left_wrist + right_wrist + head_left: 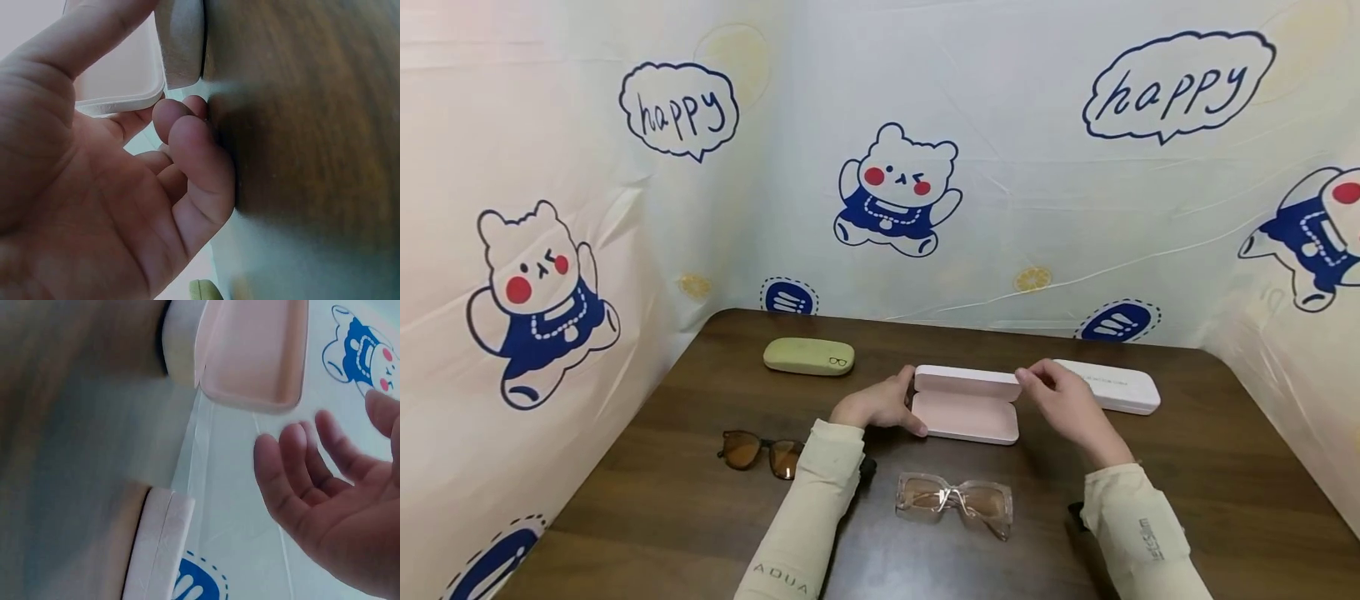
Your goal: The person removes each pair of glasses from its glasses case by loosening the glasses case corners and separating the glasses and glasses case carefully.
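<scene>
An eyeglass case with a pale pink lining lies open on the table, its lid raised at the back. At its left end my left hand grips it, thumb at the front corner and fingers behind; the left wrist view shows those fingers curled low by the table. My right hand is beside the lid's right corner. In the right wrist view its fingers are loosely bent and apart from the lid. Clear-framed glasses with brown lenses lie in front of the case.
Dark-framed sunglasses lie to the left, partly behind my left sleeve. A green eyeglass case stands closed at the back left. Another closed white case is behind my right hand. A printed curtain surrounds the brown table.
</scene>
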A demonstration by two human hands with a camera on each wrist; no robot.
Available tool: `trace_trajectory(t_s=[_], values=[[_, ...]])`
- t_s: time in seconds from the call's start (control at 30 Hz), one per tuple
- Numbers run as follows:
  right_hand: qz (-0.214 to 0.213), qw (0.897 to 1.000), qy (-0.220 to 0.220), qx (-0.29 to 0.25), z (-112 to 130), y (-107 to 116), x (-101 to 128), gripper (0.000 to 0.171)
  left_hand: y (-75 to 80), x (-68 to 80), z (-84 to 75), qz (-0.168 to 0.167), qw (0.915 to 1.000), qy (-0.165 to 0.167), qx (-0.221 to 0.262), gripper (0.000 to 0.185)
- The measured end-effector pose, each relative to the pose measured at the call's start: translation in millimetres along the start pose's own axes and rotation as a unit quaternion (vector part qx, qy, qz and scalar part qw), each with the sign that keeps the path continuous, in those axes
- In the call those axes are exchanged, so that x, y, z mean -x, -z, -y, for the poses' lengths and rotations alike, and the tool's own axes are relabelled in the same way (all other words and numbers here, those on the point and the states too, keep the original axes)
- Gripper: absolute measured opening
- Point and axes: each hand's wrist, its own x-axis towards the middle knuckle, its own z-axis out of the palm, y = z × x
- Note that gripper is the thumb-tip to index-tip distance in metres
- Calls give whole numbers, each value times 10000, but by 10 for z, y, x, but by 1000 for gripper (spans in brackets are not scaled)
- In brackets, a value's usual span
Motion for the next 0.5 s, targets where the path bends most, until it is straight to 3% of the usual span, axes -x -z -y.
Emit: trace_trajectory(t_s=[0.1,0.27,0.5], values=[[-65,9999,24,78,-70,-40,-80,40,-3,9,6,-22,10000,-44,49,94],[550,9981,289,0,-209,-156,-208,44,5,12,3,0,9999,-79,120,90],[1107,9880,-7,-1078,-275,-213,-327,50,21,2,-31,51,9998,-58,209,81]])
